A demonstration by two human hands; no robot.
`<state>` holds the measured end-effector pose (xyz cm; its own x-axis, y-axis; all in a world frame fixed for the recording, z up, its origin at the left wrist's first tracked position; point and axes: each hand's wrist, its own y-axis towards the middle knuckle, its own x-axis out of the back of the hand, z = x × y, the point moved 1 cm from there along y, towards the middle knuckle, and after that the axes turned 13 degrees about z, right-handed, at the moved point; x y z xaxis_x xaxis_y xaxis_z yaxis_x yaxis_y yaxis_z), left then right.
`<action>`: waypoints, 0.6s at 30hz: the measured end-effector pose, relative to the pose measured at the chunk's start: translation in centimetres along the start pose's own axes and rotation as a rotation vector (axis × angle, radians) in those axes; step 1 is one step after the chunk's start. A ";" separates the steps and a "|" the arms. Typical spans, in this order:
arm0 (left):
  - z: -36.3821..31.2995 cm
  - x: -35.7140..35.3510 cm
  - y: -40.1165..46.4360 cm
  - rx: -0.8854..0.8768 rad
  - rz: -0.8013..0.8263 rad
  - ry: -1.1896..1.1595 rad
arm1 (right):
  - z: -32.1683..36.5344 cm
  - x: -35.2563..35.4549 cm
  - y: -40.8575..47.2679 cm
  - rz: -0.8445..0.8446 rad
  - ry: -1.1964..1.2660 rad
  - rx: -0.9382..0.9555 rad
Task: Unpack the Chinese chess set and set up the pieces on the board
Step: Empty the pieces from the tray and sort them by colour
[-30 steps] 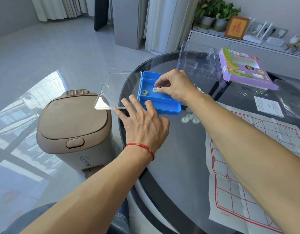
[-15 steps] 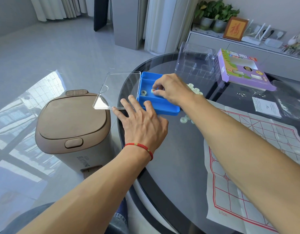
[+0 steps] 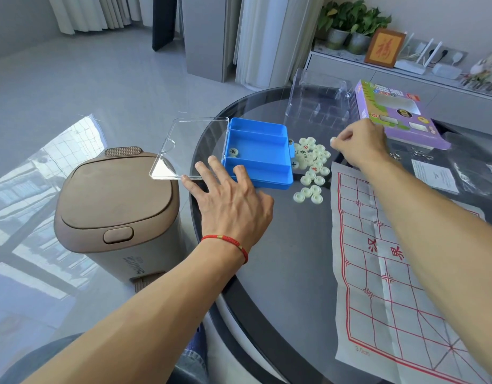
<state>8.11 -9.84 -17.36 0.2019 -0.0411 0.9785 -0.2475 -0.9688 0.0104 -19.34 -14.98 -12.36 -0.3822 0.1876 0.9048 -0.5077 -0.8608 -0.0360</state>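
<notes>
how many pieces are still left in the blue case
1. A single chess piece sits in the middle compartment of the blue case, against its left wall by the clear lid. The left hand partly covers the near compartment, so another could be hidden.

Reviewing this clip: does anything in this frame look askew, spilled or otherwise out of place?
Mostly orderly. The blue case sits at the table edge, its clear lid hanging out past the rim over the bin. One piece is left inside; the rest lie in a loose heap beside it. The paper board is creased.
</notes>
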 end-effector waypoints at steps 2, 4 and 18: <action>0.0 0.0 0.0 0.002 0.002 -0.001 | -0.3 -0.2 -0.3 0.075 0.029 0.002; 0.0 0.0 0.0 0.001 0.005 -0.002 | -0.1 -0.3 -0.5 0.097 0.075 -0.029; -0.1 0.1 -0.2 0.010 -0.016 -0.013 | 12.0 -4.6 -4.3 0.380 -0.050 0.744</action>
<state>8.08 -9.65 -17.20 0.2179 -0.0287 0.9755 -0.2349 -0.9717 0.0239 -6.13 -17.82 -11.22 -0.3809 -0.1842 0.9061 0.2977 -0.9522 -0.0684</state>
